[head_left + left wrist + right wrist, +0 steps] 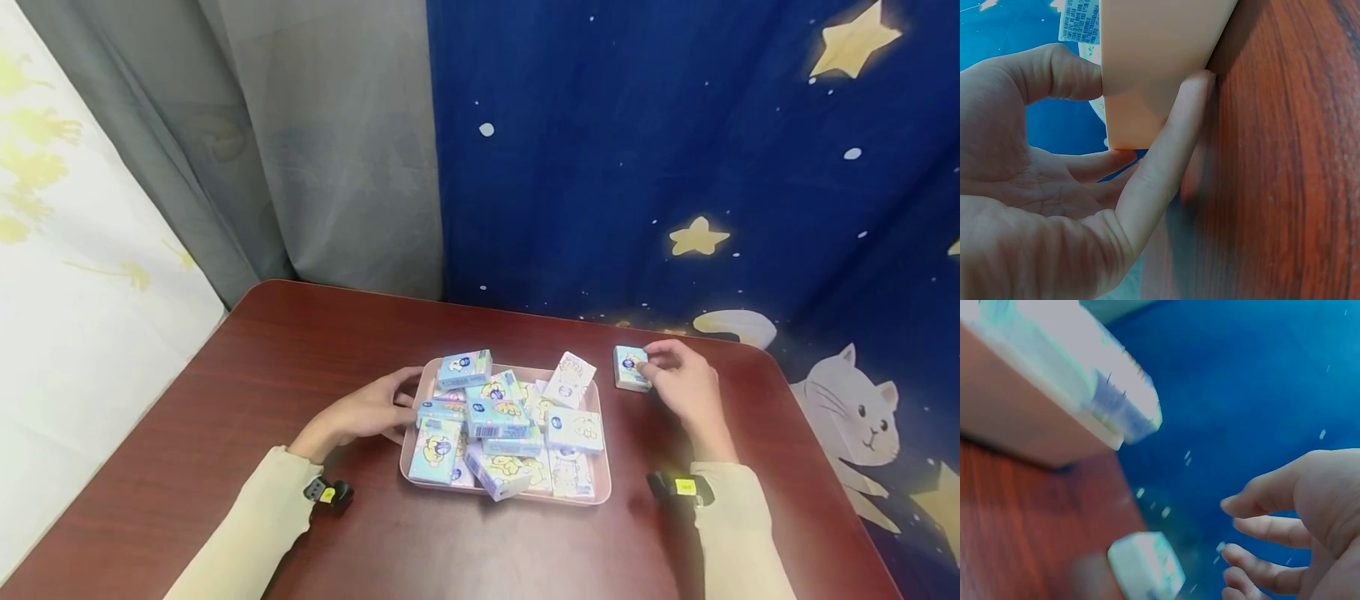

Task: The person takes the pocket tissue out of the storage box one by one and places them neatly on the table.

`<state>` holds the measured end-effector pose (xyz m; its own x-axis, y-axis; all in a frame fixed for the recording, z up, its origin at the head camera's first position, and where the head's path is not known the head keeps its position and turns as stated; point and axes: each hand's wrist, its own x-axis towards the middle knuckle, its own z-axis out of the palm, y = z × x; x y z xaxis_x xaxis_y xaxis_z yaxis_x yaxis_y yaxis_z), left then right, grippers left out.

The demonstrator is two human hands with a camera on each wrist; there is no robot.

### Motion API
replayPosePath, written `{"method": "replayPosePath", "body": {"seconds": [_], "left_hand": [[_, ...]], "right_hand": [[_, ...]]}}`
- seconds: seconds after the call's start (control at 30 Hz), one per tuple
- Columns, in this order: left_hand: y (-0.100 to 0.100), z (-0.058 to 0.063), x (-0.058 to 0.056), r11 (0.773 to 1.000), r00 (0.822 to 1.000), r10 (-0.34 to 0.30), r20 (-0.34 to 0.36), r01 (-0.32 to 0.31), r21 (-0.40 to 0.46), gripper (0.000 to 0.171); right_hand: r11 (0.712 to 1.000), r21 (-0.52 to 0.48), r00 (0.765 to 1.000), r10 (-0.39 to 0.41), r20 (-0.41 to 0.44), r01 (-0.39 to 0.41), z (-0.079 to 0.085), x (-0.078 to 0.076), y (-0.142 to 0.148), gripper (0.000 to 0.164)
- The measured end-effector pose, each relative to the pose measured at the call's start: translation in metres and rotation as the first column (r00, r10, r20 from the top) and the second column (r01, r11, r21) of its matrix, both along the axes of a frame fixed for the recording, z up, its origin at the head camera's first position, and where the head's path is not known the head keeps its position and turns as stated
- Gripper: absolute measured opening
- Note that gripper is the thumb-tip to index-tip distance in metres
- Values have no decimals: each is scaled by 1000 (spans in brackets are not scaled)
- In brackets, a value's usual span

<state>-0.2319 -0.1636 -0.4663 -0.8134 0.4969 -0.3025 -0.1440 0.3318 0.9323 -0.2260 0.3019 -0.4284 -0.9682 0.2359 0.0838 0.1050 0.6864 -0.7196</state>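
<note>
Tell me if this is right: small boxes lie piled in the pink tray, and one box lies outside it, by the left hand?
Not quite: the head view shows that box by the right hand, not the left hand. The rest holds.

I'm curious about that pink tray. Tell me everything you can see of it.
The tray is pale pink, rectangular and shallow, with rounded corners and smooth, plain walls that look like plastic. It lies flat on the dark reddish table, heaped with small pastel boxes, some jutting above its rim. The person's left hand touches its left end. The boxes hide most of its floor.
</note>
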Motion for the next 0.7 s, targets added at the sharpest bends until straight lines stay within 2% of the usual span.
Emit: {"method": "replayPosePath", "body": {"seconds": [0.1,0.17,0.37,0.5,0.7], "left_hand": [[0,-2,2,1000,1000,1,8,-1,-2,87],[0,-4,3,1000,1000,1,9,-1,-1,87],[0,-8,4,1000,1000,2,13,-2,0,89],[0,-8,2,1000,1000,-6,2,7,-14,87],[0,-4,-2,1000,1000,-8,-12,8,-15,87]], "right_hand": [[995,31,996,94,6,-94,11,9,-11,31],[982,58,984,177,14,-178,17,16,-19,30],[909,126,918,393,53,-397,28,31,-41,27],[861,182,880,465,92,-474,35,38,-54,30],[787,280,835,528,153,-549,41,44,-66,34]]}}
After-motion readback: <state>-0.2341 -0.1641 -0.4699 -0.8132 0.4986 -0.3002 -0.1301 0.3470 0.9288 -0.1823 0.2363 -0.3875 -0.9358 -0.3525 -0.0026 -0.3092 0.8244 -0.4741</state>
